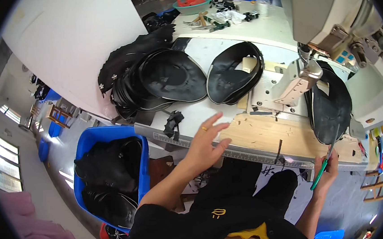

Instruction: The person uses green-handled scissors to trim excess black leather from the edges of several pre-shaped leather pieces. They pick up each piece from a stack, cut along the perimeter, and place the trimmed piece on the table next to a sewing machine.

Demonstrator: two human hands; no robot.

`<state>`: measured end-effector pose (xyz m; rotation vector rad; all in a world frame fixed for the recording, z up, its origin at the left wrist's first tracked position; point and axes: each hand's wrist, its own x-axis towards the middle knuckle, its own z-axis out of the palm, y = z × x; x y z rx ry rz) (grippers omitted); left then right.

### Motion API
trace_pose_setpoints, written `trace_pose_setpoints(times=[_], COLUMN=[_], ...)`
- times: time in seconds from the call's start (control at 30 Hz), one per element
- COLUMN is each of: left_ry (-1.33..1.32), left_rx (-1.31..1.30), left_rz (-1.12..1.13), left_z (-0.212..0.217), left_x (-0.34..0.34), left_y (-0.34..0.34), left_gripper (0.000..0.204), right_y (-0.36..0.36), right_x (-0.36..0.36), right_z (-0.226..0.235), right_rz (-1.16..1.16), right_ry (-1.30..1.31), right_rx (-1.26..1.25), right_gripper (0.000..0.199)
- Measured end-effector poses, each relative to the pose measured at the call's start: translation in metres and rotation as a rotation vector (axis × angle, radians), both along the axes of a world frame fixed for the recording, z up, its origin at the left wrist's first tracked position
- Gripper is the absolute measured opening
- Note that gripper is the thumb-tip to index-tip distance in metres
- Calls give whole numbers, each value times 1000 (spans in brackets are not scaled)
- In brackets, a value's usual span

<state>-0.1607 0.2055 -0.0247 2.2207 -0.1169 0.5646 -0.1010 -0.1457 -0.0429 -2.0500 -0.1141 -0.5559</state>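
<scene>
My left hand hovers over the front edge of the worktable, fingers spread and holding nothing. A small black scrap lies to its left. At the right, my right hand is closed around a slim tool with a green handle and a narrow metal blade. The tool's tip reaches the lower end of a curved black leather-like piece beside the sewing machine arm. Another such piece, with an opening and a pale edge, lies left of the machine. A stack of similar pieces is farther left.
A blue bin with black pieces stands at the lower left. The machine head hangs over the right side. Behind are a green basin with a red bag and several hand tools. A white panel rises at the left.
</scene>
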Motion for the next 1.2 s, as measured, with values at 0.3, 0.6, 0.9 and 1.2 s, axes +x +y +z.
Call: trace_pose_setpoints(times=[0.3, 0.6, 0.9, 1.2], left_ry=[-427, -198, -328, -116], left_rx=[597, 765, 909, 956], left_rz=[787, 896, 776, 795], left_z=[50, 45, 39, 38], left_x=[56, 82, 61, 57], left_y=[187, 239, 236, 223], left_gripper=[34, 15, 11, 13], right_y=[25, 37, 41, 33], right_x=[-12, -24, -35, -49], right_z=[6, 11, 12, -3], right_rz=[128, 184, 234, 236], right_ry=[3, -74, -38, 48], right_rx=[-154, -191, -170, -172], right_gripper=[45, 44, 45, 46])
